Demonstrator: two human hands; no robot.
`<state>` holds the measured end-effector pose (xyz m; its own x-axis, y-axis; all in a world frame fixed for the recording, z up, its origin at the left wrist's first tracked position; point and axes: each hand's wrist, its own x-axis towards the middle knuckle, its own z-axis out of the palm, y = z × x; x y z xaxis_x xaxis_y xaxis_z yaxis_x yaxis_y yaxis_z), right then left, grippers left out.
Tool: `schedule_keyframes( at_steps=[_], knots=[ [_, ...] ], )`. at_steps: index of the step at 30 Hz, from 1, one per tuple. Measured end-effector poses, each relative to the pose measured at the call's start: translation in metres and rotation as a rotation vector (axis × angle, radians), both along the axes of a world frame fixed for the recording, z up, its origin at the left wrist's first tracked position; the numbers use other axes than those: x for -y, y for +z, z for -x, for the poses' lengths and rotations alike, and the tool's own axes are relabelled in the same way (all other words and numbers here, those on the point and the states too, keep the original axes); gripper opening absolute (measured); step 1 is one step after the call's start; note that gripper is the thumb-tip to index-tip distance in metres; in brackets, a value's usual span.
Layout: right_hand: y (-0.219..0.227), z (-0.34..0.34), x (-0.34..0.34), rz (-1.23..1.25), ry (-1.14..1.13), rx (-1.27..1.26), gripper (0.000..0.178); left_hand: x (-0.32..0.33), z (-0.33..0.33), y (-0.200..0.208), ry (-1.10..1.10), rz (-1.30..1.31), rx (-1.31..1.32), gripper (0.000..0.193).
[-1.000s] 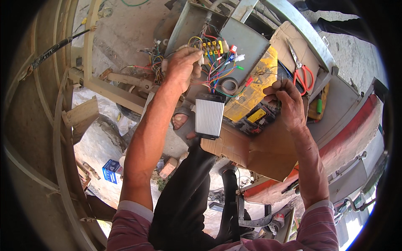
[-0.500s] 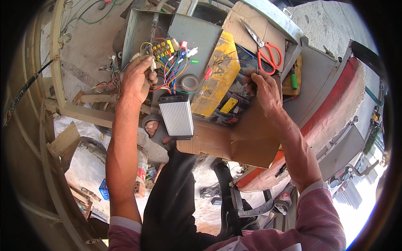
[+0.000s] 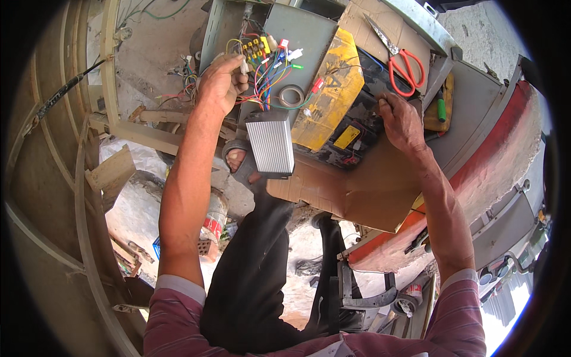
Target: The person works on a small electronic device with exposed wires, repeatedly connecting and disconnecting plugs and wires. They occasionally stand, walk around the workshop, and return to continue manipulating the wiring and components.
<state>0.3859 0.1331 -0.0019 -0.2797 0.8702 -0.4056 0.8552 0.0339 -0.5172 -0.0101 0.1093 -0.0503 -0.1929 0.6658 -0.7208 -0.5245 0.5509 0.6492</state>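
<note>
My left hand [image 3: 223, 86] is closed around a small white plug connector [image 3: 244, 65], its fingertips pinching it beside the bundle of coloured wires [image 3: 267, 77]. Those wires run down to a ribbed silver controller box [image 3: 270, 146] with black ends. Yellow terminal pieces [image 3: 254, 49], a red connector [image 3: 318, 85] and a green one [image 3: 297, 66] sit among the leads. Over the dark battery bay, my right hand [image 3: 402, 123] is closed with thumb and fingers together. Whether anything is pinched there I cannot make out. Red-handled scissors [image 3: 407, 72] lie just beyond it on cardboard.
A roll of tape [image 3: 291, 96] rests on the grey metal panel [image 3: 300, 30]. Beside it is a worn yellow panel [image 3: 330, 89]. A cardboard flap [image 3: 380, 202] spreads below. A green-handled tool [image 3: 441, 110] lies at right, near a red padded edge [image 3: 493, 131]. Metal framing [image 3: 110, 77] stands left.
The whole view has shifted, so the scene sits further right and higher. My right hand has drawn slightly toward me from the scissors. My left hand keeps hold of the plug connector.
</note>
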Motion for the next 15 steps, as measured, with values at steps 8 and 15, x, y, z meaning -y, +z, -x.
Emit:
schedule_keyframes(
  at_steps=[8,15],
  knots=[
    [0.001,-0.004,0.015,-0.118,0.04,-0.099,0.024,0.007,0.001,-0.002,0.023,-0.026,0.026,0.011],
    [-0.012,-0.007,0.012,-0.175,-0.016,-0.114,0.025,0.007,0.001,-0.001,-0.001,-0.058,0.052,0.01]
  ],
)
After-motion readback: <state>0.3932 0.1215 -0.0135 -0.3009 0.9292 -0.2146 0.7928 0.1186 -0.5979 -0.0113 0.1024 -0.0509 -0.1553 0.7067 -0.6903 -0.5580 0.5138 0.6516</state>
